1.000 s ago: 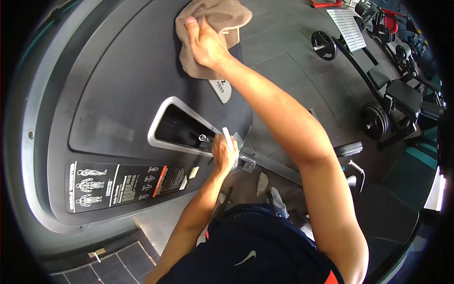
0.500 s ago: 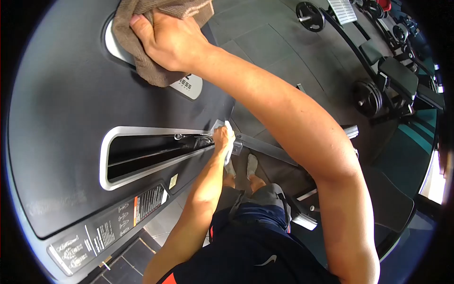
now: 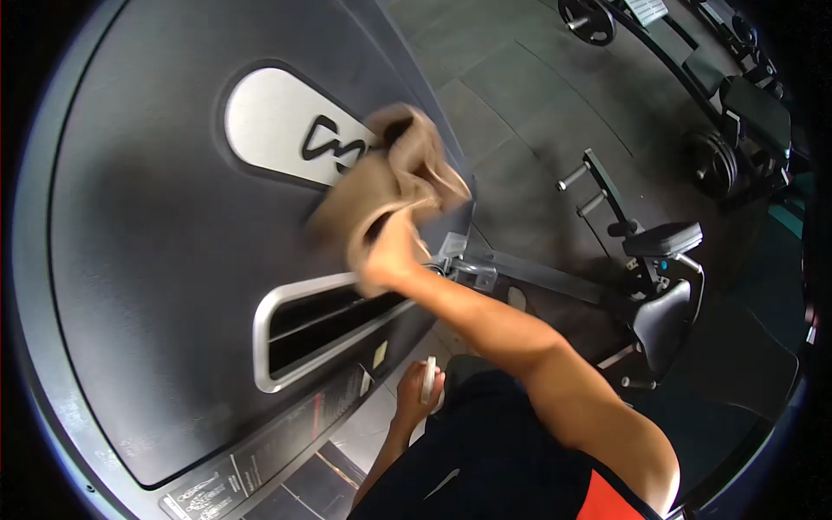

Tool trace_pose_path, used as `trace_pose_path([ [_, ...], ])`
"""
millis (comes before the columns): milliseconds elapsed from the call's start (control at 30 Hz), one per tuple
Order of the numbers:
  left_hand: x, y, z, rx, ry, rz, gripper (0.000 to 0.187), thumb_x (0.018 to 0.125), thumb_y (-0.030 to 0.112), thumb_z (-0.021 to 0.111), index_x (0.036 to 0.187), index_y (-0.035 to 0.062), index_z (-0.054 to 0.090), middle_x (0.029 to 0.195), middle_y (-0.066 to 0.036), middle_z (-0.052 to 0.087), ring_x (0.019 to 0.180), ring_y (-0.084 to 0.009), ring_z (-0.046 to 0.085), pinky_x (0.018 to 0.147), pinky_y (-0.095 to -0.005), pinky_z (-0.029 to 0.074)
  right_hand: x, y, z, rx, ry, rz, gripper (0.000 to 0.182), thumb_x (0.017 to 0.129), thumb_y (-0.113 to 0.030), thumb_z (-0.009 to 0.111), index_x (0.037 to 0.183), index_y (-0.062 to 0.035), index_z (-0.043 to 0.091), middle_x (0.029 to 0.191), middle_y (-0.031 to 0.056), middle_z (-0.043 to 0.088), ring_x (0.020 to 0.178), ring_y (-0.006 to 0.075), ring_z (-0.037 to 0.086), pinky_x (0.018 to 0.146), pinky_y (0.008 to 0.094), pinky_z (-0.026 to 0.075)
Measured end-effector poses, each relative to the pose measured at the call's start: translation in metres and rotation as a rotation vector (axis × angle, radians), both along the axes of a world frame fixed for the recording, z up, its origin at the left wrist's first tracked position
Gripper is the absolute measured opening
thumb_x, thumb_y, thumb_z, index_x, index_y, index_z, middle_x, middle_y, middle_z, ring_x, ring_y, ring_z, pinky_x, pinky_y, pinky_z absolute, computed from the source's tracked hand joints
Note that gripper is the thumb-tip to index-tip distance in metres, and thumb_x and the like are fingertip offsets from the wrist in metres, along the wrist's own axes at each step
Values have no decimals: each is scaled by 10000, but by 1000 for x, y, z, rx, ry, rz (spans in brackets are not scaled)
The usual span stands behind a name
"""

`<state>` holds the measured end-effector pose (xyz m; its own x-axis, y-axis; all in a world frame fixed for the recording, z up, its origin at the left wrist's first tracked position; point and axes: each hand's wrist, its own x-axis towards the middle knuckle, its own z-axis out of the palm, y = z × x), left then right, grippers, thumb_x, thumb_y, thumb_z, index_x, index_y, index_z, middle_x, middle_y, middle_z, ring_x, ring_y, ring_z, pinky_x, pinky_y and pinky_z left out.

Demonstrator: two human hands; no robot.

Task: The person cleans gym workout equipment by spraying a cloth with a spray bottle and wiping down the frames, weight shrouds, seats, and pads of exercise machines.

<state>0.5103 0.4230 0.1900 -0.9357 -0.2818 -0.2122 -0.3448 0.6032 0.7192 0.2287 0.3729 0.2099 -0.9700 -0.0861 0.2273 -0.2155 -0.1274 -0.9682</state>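
Observation:
My right hand (image 3: pixel 392 253) is closed on a brown cloth (image 3: pixel 412 165), which is bunched up and blurred by motion. The cloth lies over or just above a large dark machine panel (image 3: pixel 165 225), covering the lower end of a silver badge (image 3: pixel 264 117) with black lettering. Below the hand, a silver-framed slot (image 3: pixel 263 347) opens in the panel. Close to my waist, my left hand (image 3: pixel 411 397) grips a slim white object (image 3: pixel 428 380) whose kind I cannot make out; it is apart from the panel.
An instruction label (image 3: pixel 208 485) runs along the panel's lower edge. To the right stand a padded gym bench (image 3: pixel 663 238) and, farther off, another machine with weight plates (image 3: pixel 711 165). A metal beam (image 3: pixel 555 282) crosses the grey tiled floor (image 3: pixel 485 121).
My right hand has swept the brown cloth down and toward me, uncovering much of the badge. My left hand has drawn back from beside the slot to my waist with the white object. The view has shifted.

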Motion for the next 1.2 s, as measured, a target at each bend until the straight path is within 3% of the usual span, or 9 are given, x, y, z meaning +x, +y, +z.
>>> trace_pose_path([
  [100,14,-10,12,-45,4,-66,170,861,169,699,922,23,639,898,-153,633,866,-366,628,750,-428,510,-10,-36,-214,82,-680,-51,826,1023,-579,256,1528,67,153,1611,256,110,1514,328,80,1228,397,86],
  [233,19,-23,7,-47,20,-137,192,863,204,700,935,35,643,915,-147,629,866,-367,624,740,-438,506,2,-30,-73,18,-903,-26,841,1024,-561,296,1498,122,174,1593,305,106,1501,393,83,1224,442,69],
  [333,18,-26,1,9,-4,-211,196,858,200,702,948,36,642,918,-151,625,860,-373,624,731,-442,506,54,6,63,22,-260,10,776,1021,-424,401,1472,161,165,1574,352,79,1480,482,31,1201,530,57],
  [433,4,-33,7,83,65,-235,203,868,217,689,942,35,636,896,-162,622,838,-378,623,720,-449,503,42,9,15,-13,113,33,770,1006,-404,426,1519,84,124,1596,300,78,1496,438,31,1205,503,74],
  [567,11,-45,-8,-30,120,-242,193,856,203,706,909,28,645,885,-157,632,830,-377,628,717,-443,508,-5,-11,-57,135,-477,-157,672,1019,-510,308,1470,-12,320,1448,221,390,1364,365,331,1141,433,247],
  [667,13,-40,-7,-63,148,-168,209,871,227,700,900,26,649,865,-156,641,823,-357,641,715,-433,511,-56,31,73,316,-769,55,668,1024,-550,260,1368,-37,514,1286,196,605,1205,365,563,1078,443,387],
  [900,-16,-17,11,42,9,-55,181,868,192,711,905,26,649,851,-141,634,777,-324,642,682,-389,500,-103,14,283,-55,968,-149,671,880,-519,577,1366,-60,523,1549,277,259,1421,536,202,1131,657,175],
  [1033,-17,-2,16,145,-40,131,178,874,192,720,903,31,650,852,-131,629,773,-289,647,672,-368,494,-154,14,183,18,473,-111,690,871,-488,617,1459,-165,453,1549,258,293,1378,471,342,1112,570,293],
  [1200,-9,0,13,-35,-32,158,166,877,196,727,911,50,656,875,-128,630,772,-284,647,672,-371,494,-149,-15,-91,124,-532,-215,768,1002,-582,334,1417,57,426,1534,270,314,1444,434,239,1189,529,173],
])
